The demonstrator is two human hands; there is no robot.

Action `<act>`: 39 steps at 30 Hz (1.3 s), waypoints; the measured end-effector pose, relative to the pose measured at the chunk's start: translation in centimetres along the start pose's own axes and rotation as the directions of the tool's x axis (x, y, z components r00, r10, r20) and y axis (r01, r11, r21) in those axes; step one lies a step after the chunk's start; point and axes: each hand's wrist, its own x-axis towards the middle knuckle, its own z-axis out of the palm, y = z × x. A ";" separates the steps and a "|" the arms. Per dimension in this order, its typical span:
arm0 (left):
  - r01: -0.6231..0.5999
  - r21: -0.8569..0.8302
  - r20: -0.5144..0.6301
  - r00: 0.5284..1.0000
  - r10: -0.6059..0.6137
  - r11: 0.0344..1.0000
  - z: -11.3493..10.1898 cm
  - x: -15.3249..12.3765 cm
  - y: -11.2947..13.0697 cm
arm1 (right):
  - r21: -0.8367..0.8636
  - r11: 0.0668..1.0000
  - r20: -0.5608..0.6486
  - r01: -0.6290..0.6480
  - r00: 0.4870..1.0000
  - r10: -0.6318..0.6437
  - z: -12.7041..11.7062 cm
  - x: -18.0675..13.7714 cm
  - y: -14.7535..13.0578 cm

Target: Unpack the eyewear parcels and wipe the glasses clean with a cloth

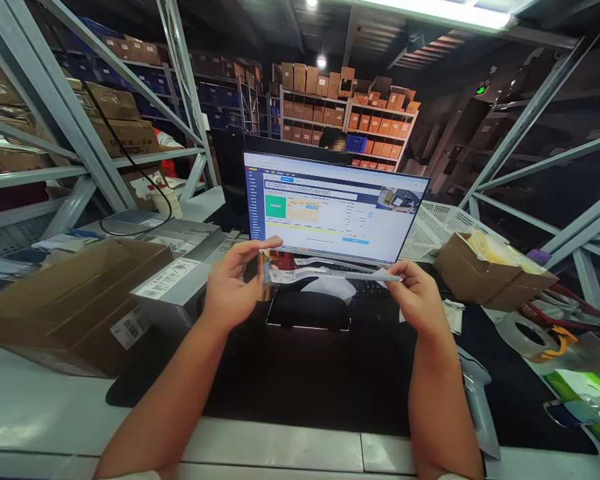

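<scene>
A thin silvery strip [320,274] stretches between my two hands in front of the monitor, seen almost edge-on. Small print shows on it, too fine to read. My left hand [234,283] grips its bent, gold-tinted end [265,275] between thumb and fingers. At the other end, my right hand [416,291] pinches the strip's tip, where a small white piece [380,275] shows by the fingertips. Beneath the strip, a black padded object [307,311] and a crumpled white sheet [333,287] lie on the dark mat [320,380]. Whether the strip is tape or a flat bag, I cannot tell.
Behind my hands stands a lit monitor [325,220]. An open cardboard box [65,300] and grey box [173,283] flank me on the left. To the right are another carton [490,270], a tape roll [523,337] and a grey handheld device [480,400].
</scene>
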 end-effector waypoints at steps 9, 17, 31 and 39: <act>0.021 -0.005 0.041 0.999 -0.021 1.000 -0.4 0.0 -0.9 | -0.018 1.000 0.029 -0.017 0.999 0.017 0.2 -0.1 -0.3; -0.048 0.081 0.096 0.995 0.040 0.996 -0.7 -0.3 -1.7 | -0.035 0.997 0.013 -0.062 0.998 0.062 0.0 0.0 0.0; -0.089 0.117 0.120 0.990 0.075 0.989 -0.9 -0.4 -2.2 | 0.009 0.998 0.017 -0.059 0.998 0.059 -0.6 0.1 1.0; -0.144 0.117 0.236 0.965 0.113 0.983 -0.6 -0.6 -2.7 | -0.091 0.990 0.101 -0.107 0.988 0.116 0.3 0.4 0.5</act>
